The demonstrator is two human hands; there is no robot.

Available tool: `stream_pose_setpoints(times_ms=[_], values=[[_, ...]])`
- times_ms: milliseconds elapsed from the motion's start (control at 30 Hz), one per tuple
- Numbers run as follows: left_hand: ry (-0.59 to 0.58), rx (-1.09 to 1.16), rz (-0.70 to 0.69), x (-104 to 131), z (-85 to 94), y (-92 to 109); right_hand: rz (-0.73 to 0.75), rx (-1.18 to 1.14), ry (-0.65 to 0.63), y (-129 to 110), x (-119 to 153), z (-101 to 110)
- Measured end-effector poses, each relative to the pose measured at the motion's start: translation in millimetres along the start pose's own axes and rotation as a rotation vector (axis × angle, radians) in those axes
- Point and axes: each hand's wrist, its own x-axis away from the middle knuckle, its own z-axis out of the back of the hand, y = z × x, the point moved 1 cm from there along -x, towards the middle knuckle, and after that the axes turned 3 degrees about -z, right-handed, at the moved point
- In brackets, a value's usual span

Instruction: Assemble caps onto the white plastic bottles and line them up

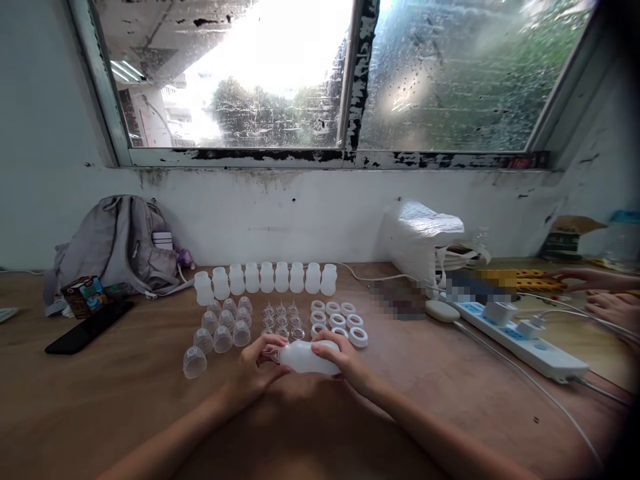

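In the head view, a milky white baby bottle (303, 358) lies sideways between my hands, close to my body. My right hand (346, 360) is wrapped round its right end. My left hand (256, 365) pinches a clear bottle nipple (271, 355) at the bottle's left end; whether it is fully seated there I cannot tell. Just beyond my hands are several clear nipples (281, 321) in rows and several white collar rings (339, 321) to their right. Clear dome caps (223, 339) stand in rows on the left. Behind them is a row of upright white bottles (267, 277).
A grey backpack (120, 240), a small box (85, 297) and a black phone-like slab (90, 327) are at the left. On the right lie a power strip (530, 347) with cables, a round white device (442, 311) and a white bag (415, 247). Another person's hand (613, 308) shows at far right.
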Motion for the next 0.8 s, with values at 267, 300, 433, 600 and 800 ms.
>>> stream_pose_setpoints(times_ms=[267,300,433,600,800], values=[[-0.11,0.053,0.053,0.1,1.8,-1.3,0.336,0.275,0.081,0.5,8.4,-0.1],[-0.136,0.105,0.107,-1.3,2.4,-2.1,0.488,0.376,0.105,1.5,10.5,-0.5],[-0.278,0.194,0.274,-3.7,1.2,-4.8,0.815,0.586,0.134,6.1,14.5,-1.2],[-0.24,0.373,0.366,-0.5,-8.4,-1.4,0.788,0.654,0.131,5.0,13.9,1.2],[-0.093,0.46,0.356,2.5,-14.5,4.7,0.508,0.505,0.127,-2.6,14.8,-0.3]])
